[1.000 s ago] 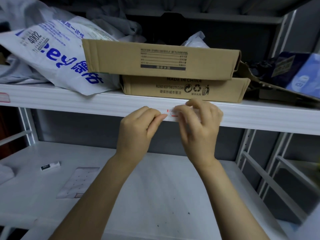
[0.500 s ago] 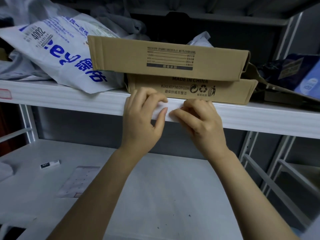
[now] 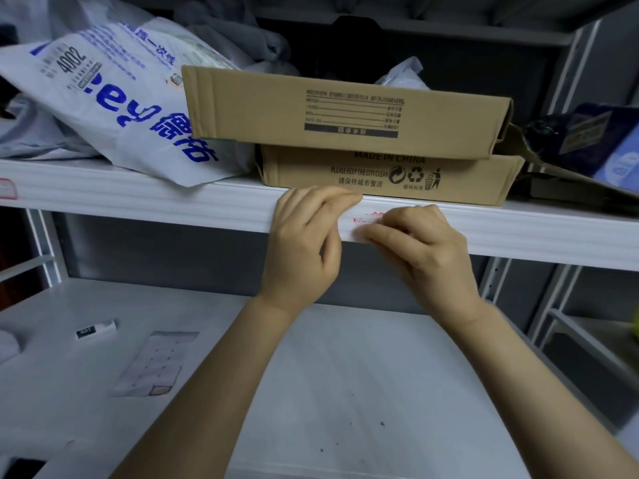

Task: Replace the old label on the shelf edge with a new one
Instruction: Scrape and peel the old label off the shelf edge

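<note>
A white label with red print lies on the front of the white shelf edge, between my two hands. My left hand covers the label's left end, with its fingers curled over the top of the edge and its thumb on the front. My right hand has curled fingers, and one fingertip presses the label's lower right part against the edge. Both hands hide most of the label. A backing sheet of labels lies on the lower shelf.
Two flat cardboard boxes are stacked on the upper shelf just above my hands, with a white printed mailing bag to their left. Another red-bordered label sits on the edge at far left. A small black-and-white object lies on the lower shelf.
My left hand has slid up so its fingers hook over the shelf edge. My right hand moved slightly right, uncovering red print on the label.
</note>
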